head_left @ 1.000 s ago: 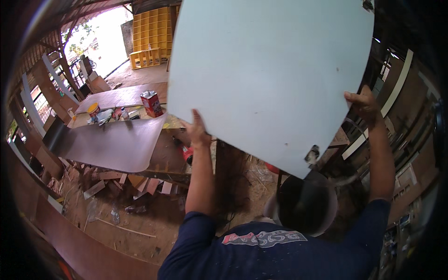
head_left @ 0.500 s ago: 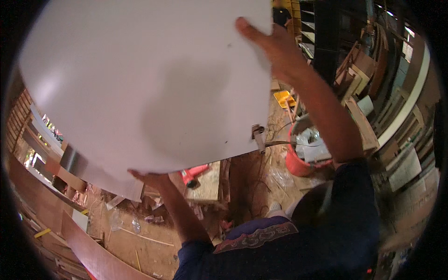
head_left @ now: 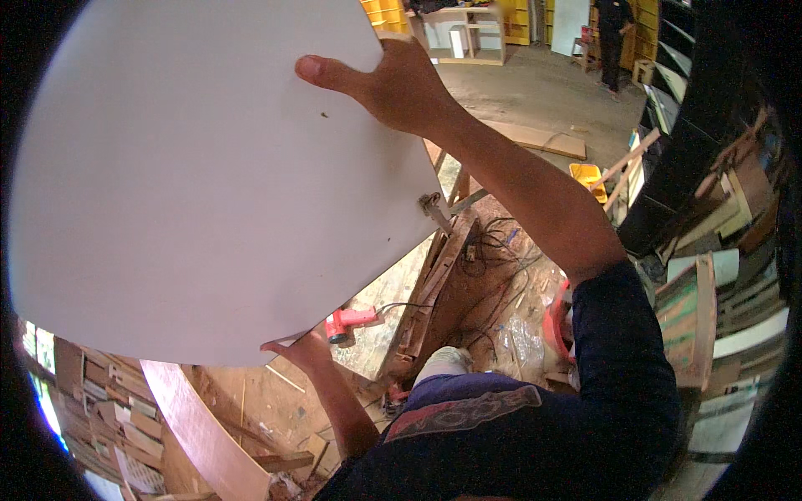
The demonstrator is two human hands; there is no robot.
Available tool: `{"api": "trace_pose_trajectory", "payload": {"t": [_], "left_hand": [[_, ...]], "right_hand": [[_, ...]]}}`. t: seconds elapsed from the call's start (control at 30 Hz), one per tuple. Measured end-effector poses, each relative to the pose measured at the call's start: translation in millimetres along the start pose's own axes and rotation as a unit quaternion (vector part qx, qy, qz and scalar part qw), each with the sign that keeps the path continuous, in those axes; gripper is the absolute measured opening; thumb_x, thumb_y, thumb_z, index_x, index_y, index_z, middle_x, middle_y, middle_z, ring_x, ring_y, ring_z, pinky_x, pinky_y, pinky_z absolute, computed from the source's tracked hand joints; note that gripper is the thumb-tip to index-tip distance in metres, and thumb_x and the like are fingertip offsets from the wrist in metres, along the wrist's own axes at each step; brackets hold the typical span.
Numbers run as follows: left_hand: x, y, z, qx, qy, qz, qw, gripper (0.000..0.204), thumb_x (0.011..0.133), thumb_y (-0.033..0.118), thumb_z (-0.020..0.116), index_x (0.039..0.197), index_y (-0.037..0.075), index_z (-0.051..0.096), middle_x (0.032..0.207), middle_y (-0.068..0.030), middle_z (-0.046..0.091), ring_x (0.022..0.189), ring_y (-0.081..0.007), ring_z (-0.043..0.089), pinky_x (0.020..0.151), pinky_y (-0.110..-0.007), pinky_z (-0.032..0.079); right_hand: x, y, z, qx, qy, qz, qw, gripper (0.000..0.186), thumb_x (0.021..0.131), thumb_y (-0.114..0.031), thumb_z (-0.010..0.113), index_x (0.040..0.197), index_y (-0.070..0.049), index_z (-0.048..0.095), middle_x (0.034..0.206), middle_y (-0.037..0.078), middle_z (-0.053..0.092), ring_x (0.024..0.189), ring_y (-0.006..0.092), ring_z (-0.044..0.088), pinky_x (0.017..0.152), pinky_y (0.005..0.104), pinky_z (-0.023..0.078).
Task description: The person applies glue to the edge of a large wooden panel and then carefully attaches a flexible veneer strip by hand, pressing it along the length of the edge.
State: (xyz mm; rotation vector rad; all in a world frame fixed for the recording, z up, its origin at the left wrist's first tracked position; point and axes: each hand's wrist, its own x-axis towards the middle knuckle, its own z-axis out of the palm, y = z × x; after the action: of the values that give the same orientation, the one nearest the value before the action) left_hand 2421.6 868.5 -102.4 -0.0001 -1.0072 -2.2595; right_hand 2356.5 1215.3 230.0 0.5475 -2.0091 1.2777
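A large white flat panel (head_left: 184,192) tilts in front of me and fills the upper left. My right hand (head_left: 397,88) grips its right edge, thumb on the white face and fingers hidden behind. Down at the lower edge, my left hand (head_left: 307,351) is closed on the panel, most of its fingers out of sight underneath. A small metal fitting (head_left: 434,213), perhaps a clamp, sits by the panel's right corner. Just past my left hand lies a red heat-gun-like tool (head_left: 355,321) with a black nozzle, on a pale wooden board (head_left: 376,355).
Dark cables (head_left: 480,250) and clear plastic (head_left: 518,342) litter the floor beside a red bucket (head_left: 558,321). A yellow dustpan (head_left: 587,178) lies farther off. Wood offcuts line both sides, with a long curved board (head_left: 205,426) lower left. Another person (head_left: 614,42) stands far back.
The view has swung, bringing more of the floor and back of the workshop into sight. The panel has turned with both hands still on it, and my right hand now appears farther left.
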Motion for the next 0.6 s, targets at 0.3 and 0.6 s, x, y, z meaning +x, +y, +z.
{"api": "trace_pose_trajectory", "payload": {"t": [0.3,0.6], "left_hand": [[-16.4,-151.6,30.7,-0.159,0.160,-0.262,0.938,0.093,0.094,0.078,0.040,0.156,0.009,0.032,0.154,-0.0175,0.044,0.144,-0.0295,0.042,0.119,-0.044,0.041],[-1.4,-276.2,15.8,-0.229,0.046,-0.245,0.941,0.100,0.092,0.079,0.044,0.162,0.011,0.024,0.168,-0.0138,0.024,0.154,-0.0318,0.022,0.131,-0.048,0.012]], "right_hand": [[59.2,162.4,-1.9,-0.006,-0.046,0.019,0.999,0.081,0.075,-0.071,0.080,0.114,-0.001,0.072,0.099,0.014,0.077,0.089,0.0255,0.075,0.085,0.0399,0.060],[83.3,327.3,15.6,0.064,-0.088,0.062,0.992,0.062,0.078,-0.056,0.086,0.103,0.000,0.076,0.088,0.012,0.077,0.080,0.0191,0.074,0.076,0.0357,0.060]]}}
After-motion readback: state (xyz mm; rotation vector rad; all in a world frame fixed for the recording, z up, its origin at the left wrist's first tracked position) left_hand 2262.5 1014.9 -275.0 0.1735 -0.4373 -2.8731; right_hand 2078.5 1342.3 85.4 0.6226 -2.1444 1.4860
